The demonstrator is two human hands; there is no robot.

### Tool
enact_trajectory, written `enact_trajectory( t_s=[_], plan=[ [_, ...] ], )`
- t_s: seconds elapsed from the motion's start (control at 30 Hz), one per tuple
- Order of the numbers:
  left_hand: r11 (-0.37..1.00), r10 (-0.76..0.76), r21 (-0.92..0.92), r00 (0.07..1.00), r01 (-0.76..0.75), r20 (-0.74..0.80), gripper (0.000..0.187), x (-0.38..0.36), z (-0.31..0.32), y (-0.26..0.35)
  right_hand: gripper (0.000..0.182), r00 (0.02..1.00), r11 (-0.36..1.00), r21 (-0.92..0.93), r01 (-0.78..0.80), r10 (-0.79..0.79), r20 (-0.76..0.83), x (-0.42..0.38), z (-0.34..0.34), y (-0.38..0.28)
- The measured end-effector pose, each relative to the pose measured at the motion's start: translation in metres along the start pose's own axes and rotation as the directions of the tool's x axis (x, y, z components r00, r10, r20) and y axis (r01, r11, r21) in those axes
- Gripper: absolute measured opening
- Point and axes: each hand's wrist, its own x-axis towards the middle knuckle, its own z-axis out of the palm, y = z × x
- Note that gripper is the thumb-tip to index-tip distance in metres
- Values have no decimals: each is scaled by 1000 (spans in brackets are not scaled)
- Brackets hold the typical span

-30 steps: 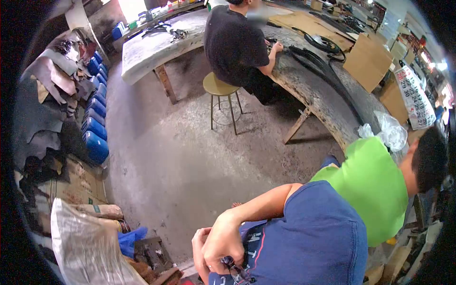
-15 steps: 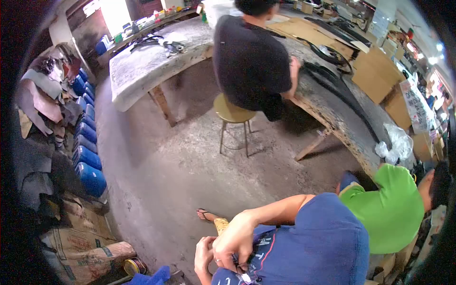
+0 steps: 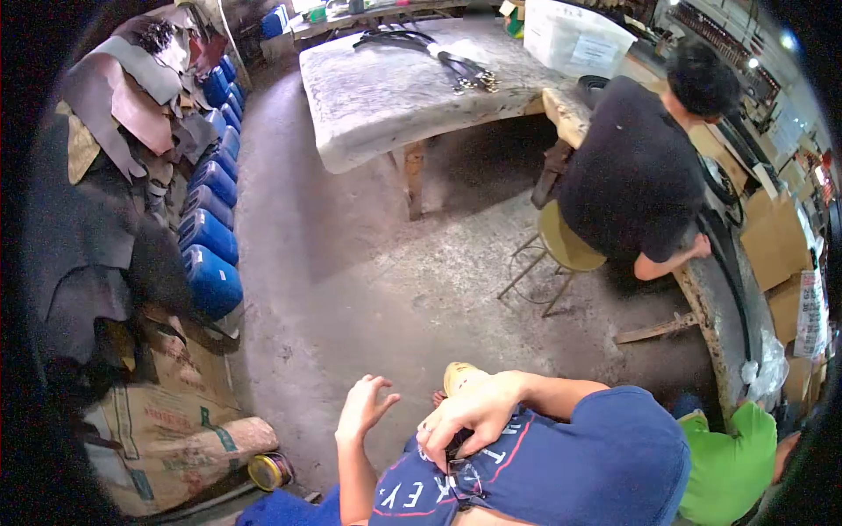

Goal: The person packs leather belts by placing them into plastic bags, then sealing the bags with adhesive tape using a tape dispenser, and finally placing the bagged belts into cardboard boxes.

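My right hand (image 3: 474,419) is at the front of my navy shirt (image 3: 605,438), its fingers curled down onto a small dark item (image 3: 463,480) with a clear, shiny part. The fingers cover most of that item, so its kind cannot be made out. My left hand (image 3: 366,408) is raised to the left of it, apart from the shirt, fingers loosely spread and holding nothing.
A person in a dark shirt (image 3: 631,167) sits on a stool (image 3: 566,241) at a long worktable (image 3: 737,289). Someone in green (image 3: 728,465) is low at right. Blue jugs (image 3: 210,280) and leather pieces (image 3: 140,105) line the left. Black straps (image 3: 403,39) lie on another table (image 3: 351,131).
My left hand has come away from my right hand and opened, rising to the left. The right hand stays at the shirt. My view has turned left, so the room has shifted right.
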Motion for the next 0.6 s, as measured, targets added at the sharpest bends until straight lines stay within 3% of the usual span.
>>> enact_trajectory(
  t_s=[0.03,0.07,0.1,0.13,0.2,0.23,0.27,0.3,0.33,0.37,0.4,0.43,0.5,0.57,0.6],
  plan=[
    [992,13,-127,1000,-15,-19,36,12,-11,-6,22,999,1000,8,26,-26,-24,9,-13,10],
    [992,6,-128,1000,-9,-27,36,25,-19,-16,24,998,999,18,49,-48,-40,17,-30,19],
    [982,25,-186,999,-21,20,36,38,-25,-28,38,997,998,9,68,-69,21,27,-50,29],
    [969,49,-244,997,-32,64,35,53,-31,-43,38,997,998,12,68,-68,36,36,-70,32],
    [941,63,-337,993,-25,103,35,85,-29,-92,60,980,984,32,175,-171,-97,54,-116,33],
    [809,-59,-574,989,127,135,35,97,-22,-117,74,989,989,-1,146,-146,-12,58,-144,45],
    [599,-169,-757,965,262,201,34,107,-14,-147,73,975,976,32,214,-212,-61,66,-170,54],
    [545,-92,-837,996,45,-6,35,115,-3,-185,75,977,980,-1,198,-197,-85,73,-196,62],
    [261,-372,-899,896,351,242,38,129,54,-268,76,978,983,-41,180,-184,-101,79,-224,70],
    [287,-454,-940,890,184,36,38,117,83,-311,76,975,979,-46,199,-202,-91,86,-250,80],
    [104,-529,-985,846,137,62,30,102,68,-322,76,991,997,48,55,-49,-121,92,-279,87],
    [-175,-753,-953,590,247,291,18,93,64,-332,75,984,984,149,-95,115,-133,100,-309,91],
    [-193,-838,-871,385,451,386,17,45,94,-400,65,958,978,153,-142,175,-226,130,-359,104],
    [-219,-868,-764,237,607,437,16,16,93,-436,54,957,987,-72,-141,118,-266,159,-411,136],
    [-252,-869,-712,171,656,465,16,8,89,-448,54,960,987,-65,-146,126,-250,173,-432,148]
  ],
)
